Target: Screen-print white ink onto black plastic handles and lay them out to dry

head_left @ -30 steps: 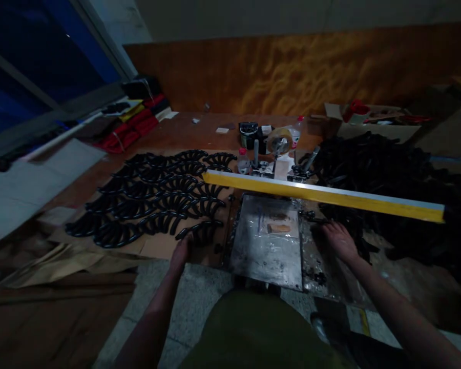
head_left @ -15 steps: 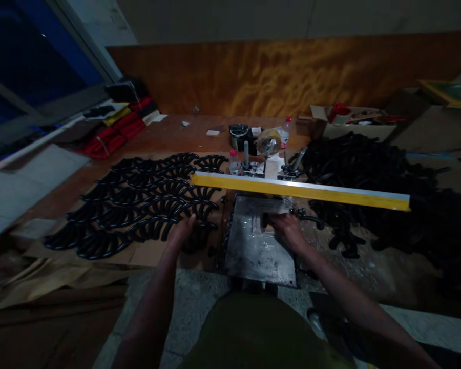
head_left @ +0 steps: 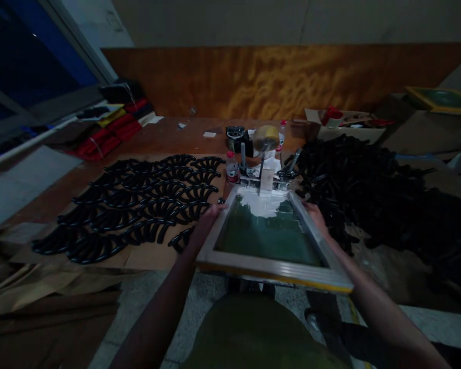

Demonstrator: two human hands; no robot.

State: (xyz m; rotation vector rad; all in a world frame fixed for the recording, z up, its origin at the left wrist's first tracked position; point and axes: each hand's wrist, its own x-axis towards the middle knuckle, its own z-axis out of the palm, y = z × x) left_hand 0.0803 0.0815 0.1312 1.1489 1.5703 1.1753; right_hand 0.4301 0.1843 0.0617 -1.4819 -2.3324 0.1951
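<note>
A screen-printing frame (head_left: 276, 270) lies low in front of me, with metal sides, green mesh and a yellow lower edge. White ink (head_left: 259, 202) covers the far part of its mesh. My left hand (head_left: 211, 215) is closed at the frame's left side, fingers partly hidden by the edge. On the opposite side, my right hand (head_left: 317, 218) is closed against the frame's right edge, its fingertips also partly hidden. A hinge clamp (head_left: 267, 180) joins the frame's far end. The metal base plate and anything on it are hidden below the frame.
Rows of black curved pieces (head_left: 138, 205) lie on cardboard at left. A large heap of similar black pieces (head_left: 361, 189) is at right. Behind the frame stand a red-capped bottle (head_left: 232, 169), a tape roll (head_left: 266, 137) and a dark tub (head_left: 236, 137). An open box (head_left: 349, 132) sits far right.
The frame has swung down from its raised position over the metal plate. My left hand has moved right from the rows; my right hand has left the plate for the frame's right side.
</note>
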